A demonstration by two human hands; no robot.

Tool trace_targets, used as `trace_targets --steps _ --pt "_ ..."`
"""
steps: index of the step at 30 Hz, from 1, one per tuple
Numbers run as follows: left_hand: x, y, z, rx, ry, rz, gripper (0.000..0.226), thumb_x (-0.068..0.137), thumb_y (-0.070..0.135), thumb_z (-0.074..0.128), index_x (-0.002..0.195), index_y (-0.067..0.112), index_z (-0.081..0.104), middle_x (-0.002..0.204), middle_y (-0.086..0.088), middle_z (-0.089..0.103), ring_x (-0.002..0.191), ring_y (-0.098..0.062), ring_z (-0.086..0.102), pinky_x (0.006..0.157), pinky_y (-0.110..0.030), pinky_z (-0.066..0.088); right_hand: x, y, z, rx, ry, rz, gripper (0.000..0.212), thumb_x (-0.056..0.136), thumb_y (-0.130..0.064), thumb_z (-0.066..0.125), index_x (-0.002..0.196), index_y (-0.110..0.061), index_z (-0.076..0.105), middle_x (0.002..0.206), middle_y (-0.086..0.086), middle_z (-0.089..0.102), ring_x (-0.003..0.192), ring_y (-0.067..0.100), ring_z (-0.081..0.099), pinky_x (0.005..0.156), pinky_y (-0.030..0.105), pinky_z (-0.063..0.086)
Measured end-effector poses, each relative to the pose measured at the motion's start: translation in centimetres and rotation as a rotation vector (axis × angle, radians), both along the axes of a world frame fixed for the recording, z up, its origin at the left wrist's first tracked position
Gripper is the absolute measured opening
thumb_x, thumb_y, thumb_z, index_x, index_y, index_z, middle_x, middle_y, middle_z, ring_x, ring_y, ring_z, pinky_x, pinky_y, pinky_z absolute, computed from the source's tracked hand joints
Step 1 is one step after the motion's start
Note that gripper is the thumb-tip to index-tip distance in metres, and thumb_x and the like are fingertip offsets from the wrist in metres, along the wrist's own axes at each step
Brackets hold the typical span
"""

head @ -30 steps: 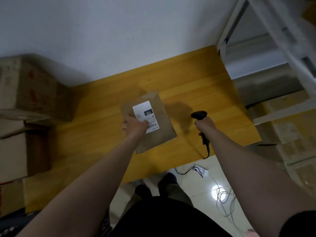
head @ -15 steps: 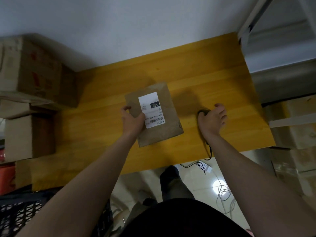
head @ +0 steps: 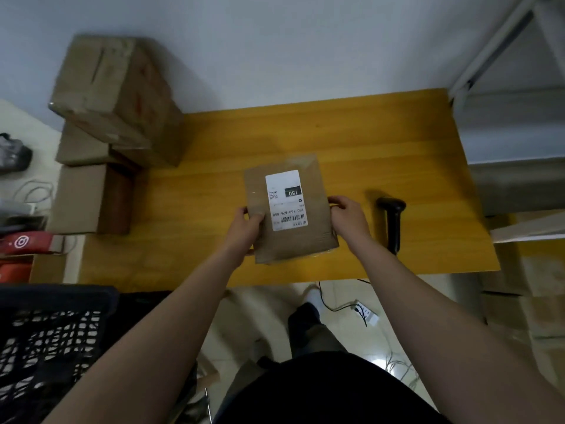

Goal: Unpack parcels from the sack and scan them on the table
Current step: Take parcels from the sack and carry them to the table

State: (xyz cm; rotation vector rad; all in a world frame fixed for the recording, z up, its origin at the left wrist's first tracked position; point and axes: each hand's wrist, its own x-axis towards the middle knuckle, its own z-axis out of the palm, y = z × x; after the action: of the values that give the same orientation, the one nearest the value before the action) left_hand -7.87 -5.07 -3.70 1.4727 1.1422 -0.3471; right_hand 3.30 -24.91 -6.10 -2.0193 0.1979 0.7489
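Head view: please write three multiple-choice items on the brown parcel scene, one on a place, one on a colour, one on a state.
1. Where does the scanner lie?
A. on the floor
B. on the table, to the right of the parcel
C. on top of the parcel

2. What colour is the label of the parcel?
A. white
B. red
C. green

3. How is the parcel held?
A. by one hand
B. by no hand
C. by both hands

Key:
1 B, it rests on the tabletop beside the parcel.
2 A, it is white with black print.
3 C, the left hand and the right hand each grip one side edge.
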Motion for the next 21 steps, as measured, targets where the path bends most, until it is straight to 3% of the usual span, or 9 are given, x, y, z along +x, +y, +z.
trace_targets --steps 4,11,14,18,21 --pt "-5.9 0.9 3.8 0.043 -0.153 0.126 0.038 0.105 0.041 0.052 0.141 0.03 0.045 0.105 0.009 0.062 0.089 -0.013 0.06 0.063 -0.032 0.048 -5.5 1.6 4.8 0.106 -0.092 -0.066 0.037 0.095 -0.014 0.046 0.122 -0.028 0.069 0.119 -0.006 0.067 0.105 0.016 0.061 0.075 0.033 0.049" --pt "-17.6 2.0 13.0 0.148 -0.384 0.085 0.029 0.102 0.045 0.055 0.129 0.035 0.049 0.104 0.017 0.059 0.091 -0.007 0.06 0.064 -0.03 0.047 -19.0 2.1 13.8 0.253 -0.241 -0.241 0.033 0.095 -0.017 0.046 0.106 -0.039 0.068 0.11 -0.011 0.072 0.1 0.01 0.066 0.08 0.034 0.054" --pt "-23.2 1.8 15.7 0.222 -0.445 0.047 0.028 0.102 0.045 0.055 0.127 0.035 0.051 0.105 0.02 0.057 0.095 -0.003 0.057 0.07 -0.029 0.047 -25.3 1.4 16.1 0.294 -0.269 -0.269 0.032 0.094 -0.018 0.047 0.108 -0.039 0.067 0.104 -0.014 0.073 0.086 0.005 0.067 0.068 0.027 0.055" --pt "-30.7 0.6 18.2 0.226 -0.502 0.075 0.027 0.102 0.044 0.055 0.127 0.036 0.053 0.106 0.021 0.058 0.095 -0.001 0.056 0.068 -0.027 0.044 -32.9 0.1 18.9 0.33 -0.32 -0.264 0.032 0.095 -0.016 0.047 0.095 -0.043 0.066 0.109 -0.014 0.071 0.101 0.008 0.066 0.08 0.032 0.057" --pt "-36.4 -0.5 19.4 0.22 -0.539 0.084 0.029 0.102 0.045 0.055 0.129 0.034 0.053 0.111 0.018 0.059 0.097 -0.004 0.056 0.068 -0.028 0.043 -38.2 -0.9 20.8 0.341 -0.353 -0.228 0.035 0.096 -0.016 0.047 0.091 -0.045 0.064 0.104 -0.019 0.069 0.102 0.007 0.065 0.079 0.031 0.056"
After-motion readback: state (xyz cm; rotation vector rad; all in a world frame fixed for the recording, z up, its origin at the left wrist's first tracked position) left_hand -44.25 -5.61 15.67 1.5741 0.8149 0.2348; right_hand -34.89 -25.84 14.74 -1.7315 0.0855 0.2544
